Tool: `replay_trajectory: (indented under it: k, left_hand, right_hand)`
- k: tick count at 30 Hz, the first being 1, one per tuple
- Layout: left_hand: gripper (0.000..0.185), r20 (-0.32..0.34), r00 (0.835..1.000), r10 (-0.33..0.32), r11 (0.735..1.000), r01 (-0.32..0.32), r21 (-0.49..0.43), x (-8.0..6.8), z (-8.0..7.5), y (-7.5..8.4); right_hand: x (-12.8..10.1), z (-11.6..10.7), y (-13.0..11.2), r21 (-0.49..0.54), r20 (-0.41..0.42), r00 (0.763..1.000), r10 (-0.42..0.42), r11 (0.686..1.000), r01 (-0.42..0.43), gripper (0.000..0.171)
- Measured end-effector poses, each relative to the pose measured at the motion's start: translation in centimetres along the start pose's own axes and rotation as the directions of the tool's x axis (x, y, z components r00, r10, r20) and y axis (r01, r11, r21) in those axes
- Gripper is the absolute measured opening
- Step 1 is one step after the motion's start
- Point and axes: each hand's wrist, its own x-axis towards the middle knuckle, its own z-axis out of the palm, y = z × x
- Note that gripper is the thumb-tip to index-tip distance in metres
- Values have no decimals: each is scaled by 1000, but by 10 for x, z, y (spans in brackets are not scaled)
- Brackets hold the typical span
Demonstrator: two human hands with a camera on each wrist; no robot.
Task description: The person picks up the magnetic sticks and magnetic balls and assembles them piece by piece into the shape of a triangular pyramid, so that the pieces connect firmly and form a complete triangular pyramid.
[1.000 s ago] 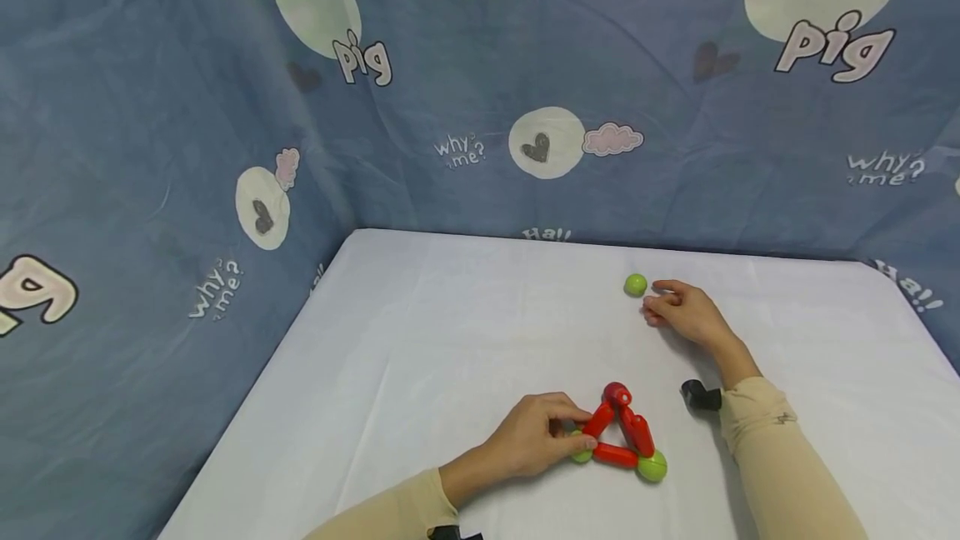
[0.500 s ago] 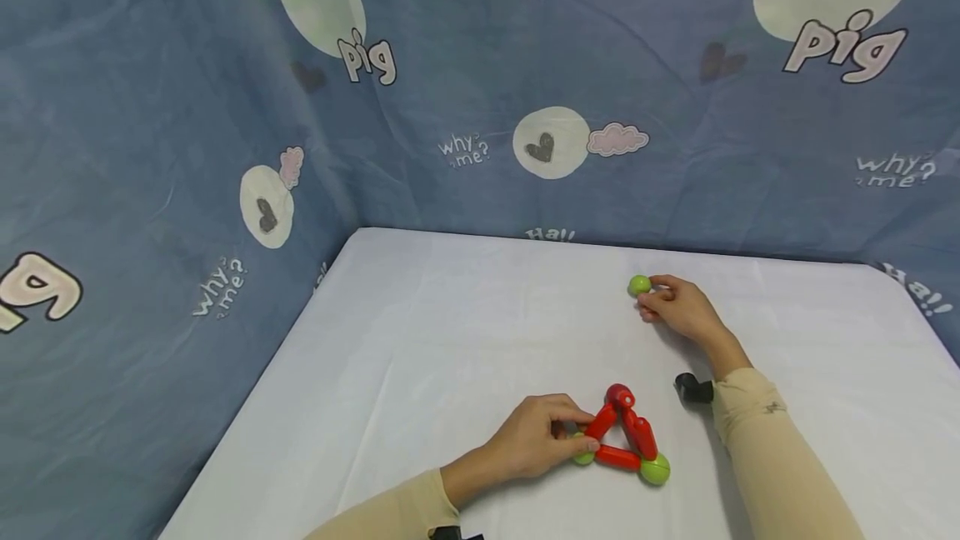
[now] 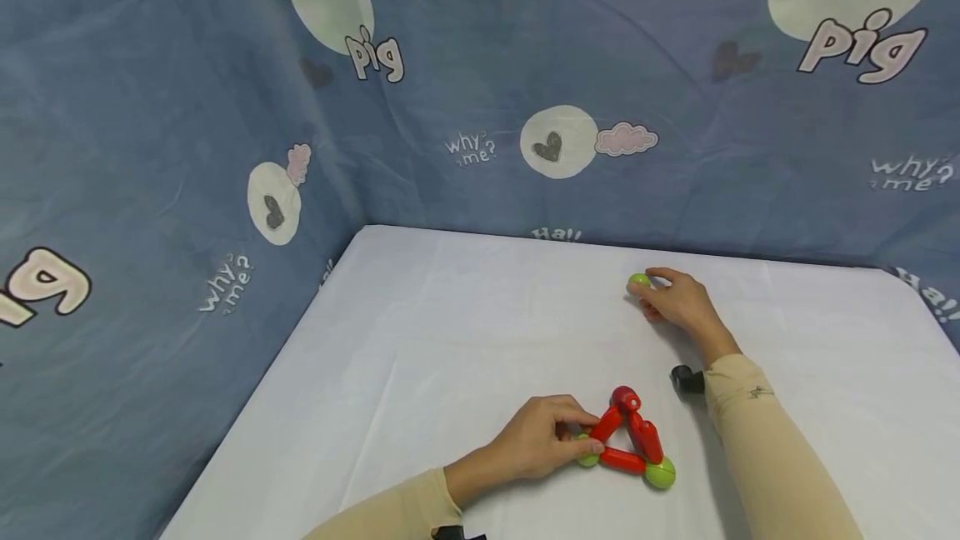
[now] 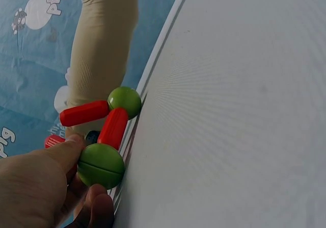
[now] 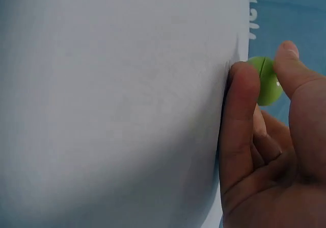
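A triangle of red rods (image 3: pixel 624 460) lies on the white table, joined by a red ball (image 3: pixel 624 397) at its far corner and green balls at the two near ones. My left hand (image 3: pixel 534 440) grips the triangle's left corner, thumb and fingers around its green ball (image 4: pixel 101 168). Beyond it in the left wrist view shows the other green corner ball (image 4: pixel 125 103). Toward the back of the table my right hand (image 3: pixel 681 300) pinches a separate green ball (image 5: pixel 266 82) between thumb and index finger. That ball is partly hidden by the fingers in the head view.
The white cloth-covered table (image 3: pixel 465 315) ends at a blue printed curtain (image 3: pixel 450 65) behind and to the left. A black wrist camera (image 3: pixel 686 379) sticks out from the right sleeve, near the triangle.
My right hand has moved left from beside the loose green ball and closed its thumb and index finger on it. My left hand keeps its hold on the triangle. The head view has turned slightly left.
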Motion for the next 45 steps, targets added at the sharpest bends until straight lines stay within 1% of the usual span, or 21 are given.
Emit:
replay_trajectory:
  k: [3,6,12,17,20,27,33,39,45]
  left_hand:
    - [27,2,1000,2,1000,-2,4,1,1,1]
    - [27,4,1000,7,1000,-7,12,1,0,2]
    - [27,4,1000,16,1000,-16,9,2,2,1]
    - [27,1,1000,25,1000,-25,3,2,3,-1]
    - [27,0,1000,25,1000,-25,-1,2,2,-1]
    - [27,-6,1000,21,1000,-21,6,1,1,-2]
    - [26,-10,1000,12,1000,-12,3,1,3,-5]
    - [25,-14,1000,23,1000,-23,-14,1,4,-5]
    - [26,-10,1000,16,1000,-16,-17,1,3,-5]
  right_hand:
    - [2,0,-1,39,-1,1000,-9,999,9,68]
    - [3,0,-1,100,3,1000,-6,995,6,63]
    - [3,1,1,152,17,1000,19,988,-22,64]
    - [1,0,2,183,29,999,19,983,-24,65]
    - [1,0,1,174,22,1000,11,985,-14,65]
    - [-4,1,3,91,-4,999,-36,995,37,67]
    - [-9,4,3,70,-10,998,-59,996,60,65]
    - [-17,3,2,58,-35,997,-65,996,67,63]
    - [-31,-1,-4,69,-56,995,-85,994,89,60]
